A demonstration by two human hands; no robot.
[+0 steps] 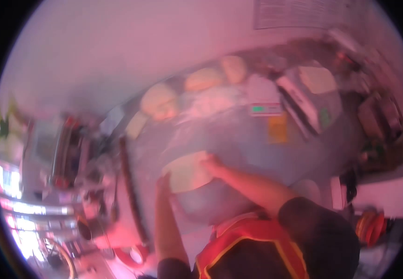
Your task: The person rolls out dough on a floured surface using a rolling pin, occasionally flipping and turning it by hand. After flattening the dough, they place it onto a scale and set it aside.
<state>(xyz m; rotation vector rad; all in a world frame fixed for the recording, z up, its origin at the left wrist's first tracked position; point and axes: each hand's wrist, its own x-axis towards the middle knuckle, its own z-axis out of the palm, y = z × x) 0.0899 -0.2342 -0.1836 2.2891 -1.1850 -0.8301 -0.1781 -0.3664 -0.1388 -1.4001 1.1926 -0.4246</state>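
Observation:
A flat, pale yellowish sheet, perhaps dough, (pixel 187 173) lies at the near part of the grey work surface (pixel 201 135). At its left edge is my left hand (pixel 163 180), fingers blurred. My right hand (pixel 211 163) is closed on the sheet's upper right edge. Farther back, pale rounded lumps (pixel 159 100) sit in a row by the wall, with white powder (pixel 213 100) in front of them. A white scale (pixel 264 95) with a green display stands right of the powder, and a yellow card (pixel 277 129) lies just in front of it.
A long dark rod (pixel 131 190) lies along the left edge of the surface. To the right of the scale are a long white box (pixel 306 104) and a pale block (pixel 317 79). Red round items (pixel 371 228) are at the lower right; a machine (pixel 64 151) stands left.

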